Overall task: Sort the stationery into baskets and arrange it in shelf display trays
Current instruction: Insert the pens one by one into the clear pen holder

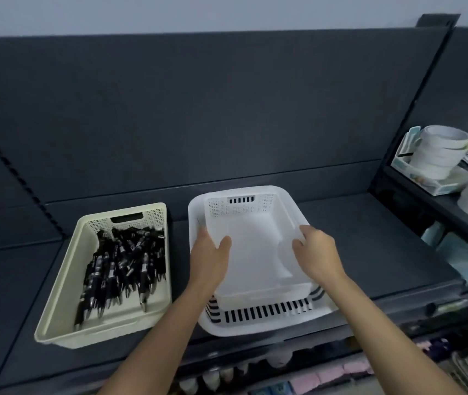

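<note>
A white slotted basket [258, 320] stands on the dark shelf [369, 252]. Inside it sits a translucent white display tray [255, 252], tilted with its near end raised. My left hand [210, 252] grips the tray's left wall, thumb inside. My right hand [316, 252] holds the tray's right wall with curled fingers. To the left stands a cream basket [64, 292] filled with several black pens [121, 269].
On the neighbouring shelf to the right stand stacked white tape rolls [437, 151] in a pale holder. Pale blue packs [466, 260] lie below them. Pink and other small goods [326, 374] fill the lower shelf near the front edge.
</note>
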The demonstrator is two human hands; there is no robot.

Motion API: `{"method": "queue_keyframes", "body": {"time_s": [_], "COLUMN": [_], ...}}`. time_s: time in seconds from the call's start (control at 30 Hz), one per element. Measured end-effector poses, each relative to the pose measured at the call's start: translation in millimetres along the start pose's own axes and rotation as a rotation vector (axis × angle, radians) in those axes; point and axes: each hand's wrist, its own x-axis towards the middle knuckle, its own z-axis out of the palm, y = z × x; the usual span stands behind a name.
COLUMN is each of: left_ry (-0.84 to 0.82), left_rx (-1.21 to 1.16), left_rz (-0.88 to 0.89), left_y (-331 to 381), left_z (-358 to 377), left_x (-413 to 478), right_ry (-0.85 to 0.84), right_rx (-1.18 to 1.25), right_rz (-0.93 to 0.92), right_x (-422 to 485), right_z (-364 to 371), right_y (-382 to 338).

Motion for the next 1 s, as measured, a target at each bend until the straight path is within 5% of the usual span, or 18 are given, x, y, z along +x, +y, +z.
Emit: {"method": "queue_keyframes", "body": {"time_s": [0.33, 0.57, 1.0], "left_ry": [0.157, 0.248, 0.327], "left_rx": [0.079, 0.110, 0.154], "left_rz": [0.189, 0.246, 0.062], "left_y": [2, -20, -91], "left_z": [-27, -83, -214], "left_x": [-12, -10, 22], "right_ry": [0.035, -0.096, -0.164], "right_rx": [0.042, 0.062, 0.191], "right_rz": [-0.209, -0.331, -0.314], "right_x": [-10, -30, -51], "right_z": [3, 41, 137], "right_y": [-38, -98, -184]}}
